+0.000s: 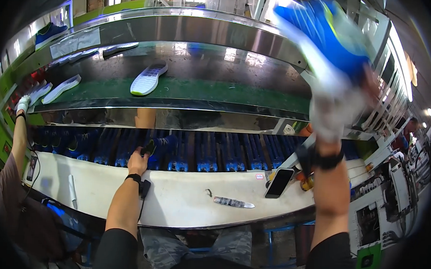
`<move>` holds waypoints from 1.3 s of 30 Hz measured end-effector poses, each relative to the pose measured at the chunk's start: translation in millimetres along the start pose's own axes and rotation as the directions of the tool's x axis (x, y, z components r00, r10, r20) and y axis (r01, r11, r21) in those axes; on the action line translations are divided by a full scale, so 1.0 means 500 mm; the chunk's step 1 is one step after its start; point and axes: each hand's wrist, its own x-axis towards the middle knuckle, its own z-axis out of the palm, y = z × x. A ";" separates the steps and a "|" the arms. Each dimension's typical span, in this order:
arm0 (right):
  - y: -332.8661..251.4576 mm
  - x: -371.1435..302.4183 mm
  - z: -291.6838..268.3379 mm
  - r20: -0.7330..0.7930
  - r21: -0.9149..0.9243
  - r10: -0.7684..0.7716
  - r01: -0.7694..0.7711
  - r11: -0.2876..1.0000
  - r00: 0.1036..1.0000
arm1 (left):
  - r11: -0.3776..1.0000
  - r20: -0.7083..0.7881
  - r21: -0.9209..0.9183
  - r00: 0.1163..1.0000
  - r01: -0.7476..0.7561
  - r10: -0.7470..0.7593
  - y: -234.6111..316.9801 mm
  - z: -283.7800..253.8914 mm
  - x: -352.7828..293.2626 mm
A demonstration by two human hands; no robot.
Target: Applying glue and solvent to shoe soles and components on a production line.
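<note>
Up at the right, my right hand (341, 104), in a white glove and smeared by motion, holds a blue sneaker (323, 30) with a pale sole and yellow-green trim. My left hand (137, 160) is bare, its fingers closed on the heel end of a dark blue shoe (162, 147) at the rack's front edge. Other dark blue shoes (81, 144) stand to its left in the rack. Beyond, a white shoe sole (149, 78) with a yellow-green tip lies on the green conveyor belt (198, 92).
A co-worker's gloved hand (23, 104) touches soles (41, 92) at the belt's left end. On the pale bench (173, 200) lie a knife (234, 202) with a wrapped handle, a phone (279, 182) and a white rod (72, 191). A metal rail (182, 31) runs behind the belt.
</note>
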 end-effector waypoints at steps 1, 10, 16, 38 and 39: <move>0.018 0.050 0.039 0.116 -0.200 -0.022 0.045 0.979 0.993 | 0.996 -0.100 -0.093 0.995 0.011 -0.020 -0.042 0.001 0.009; -0.005 -0.176 0.253 0.769 -0.377 0.423 -0.195 0.906 0.479 | 0.969 -0.188 -0.242 0.982 -0.037 -0.009 -0.038 0.005 -0.070; -0.040 -0.298 0.388 0.838 -0.398 0.464 -0.262 0.879 0.287 | 0.978 -0.026 0.208 0.999 -0.015 0.021 0.136 0.069 -0.139; -0.092 -0.291 0.482 0.924 -0.165 0.273 -0.363 0.917 0.269 | 0.850 0.306 -0.130 0.795 -0.511 0.524 0.023 -0.193 -0.431; -0.089 -0.305 0.481 0.892 -0.156 0.280 -0.339 0.928 0.355 | 0.769 0.202 -0.086 0.745 -0.633 0.636 0.034 -0.159 -0.428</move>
